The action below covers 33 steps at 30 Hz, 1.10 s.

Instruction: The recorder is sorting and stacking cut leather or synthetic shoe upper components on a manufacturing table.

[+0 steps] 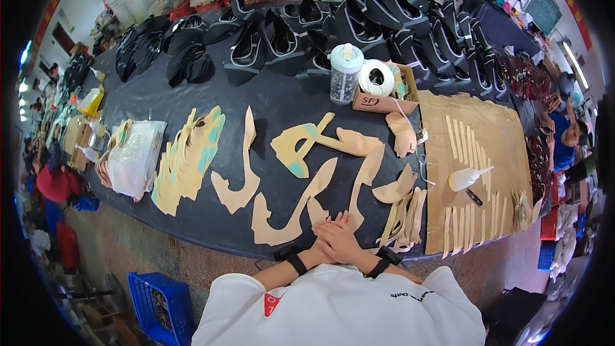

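At the table's near edge my right hand (338, 242) lies across my left hand (325, 251), its fingers stretched out flat. Most of the left hand is covered; a few of its straight fingertips show beyond the right. Neither hand appears to hold anything. Just beyond them are tan shoe-upper pieces: a curved piece (282, 233) to the left and a long piece (368, 182) under or beside the fingertips. Another curved piece (240, 197) lies farther left. A looped piece with green patches (291, 147) is farther back. To the right sits a bundle of tan strips (407, 221).
Black wedge shoes (282, 41) crowd the table's far side. A water bottle (346, 74) stands beside a cardboard box (384, 102) holding a white tape roll (376, 78). A glue bottle (467, 178) rests on brown cardboard (442, 154). Fanned tan pieces (186, 160) lie left. People work nearby.
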Each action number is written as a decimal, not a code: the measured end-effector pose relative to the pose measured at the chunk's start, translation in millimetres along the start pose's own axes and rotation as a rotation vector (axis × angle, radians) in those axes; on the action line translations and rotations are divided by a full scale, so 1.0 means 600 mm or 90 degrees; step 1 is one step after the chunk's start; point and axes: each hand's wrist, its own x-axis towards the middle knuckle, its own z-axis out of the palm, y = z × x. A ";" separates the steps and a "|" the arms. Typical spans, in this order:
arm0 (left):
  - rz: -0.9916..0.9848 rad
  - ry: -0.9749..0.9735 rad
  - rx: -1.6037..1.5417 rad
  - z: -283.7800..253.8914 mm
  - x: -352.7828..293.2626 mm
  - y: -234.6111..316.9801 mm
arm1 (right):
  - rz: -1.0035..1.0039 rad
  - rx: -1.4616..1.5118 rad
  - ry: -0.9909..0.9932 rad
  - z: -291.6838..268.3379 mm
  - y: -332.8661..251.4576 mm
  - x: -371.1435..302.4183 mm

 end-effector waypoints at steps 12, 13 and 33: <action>0.008 -0.091 -0.238 -0.051 0.029 -0.010 | 0.161 0.206 0.055 0.007 0.004 0.003; 0.006 -0.100 -0.257 -0.055 0.031 -0.010 | 0.165 0.211 0.057 0.009 0.007 0.003; -0.025 -0.190 -0.730 -0.288 -0.017 -0.056 | 0.320 0.637 0.156 -0.161 -0.042 0.071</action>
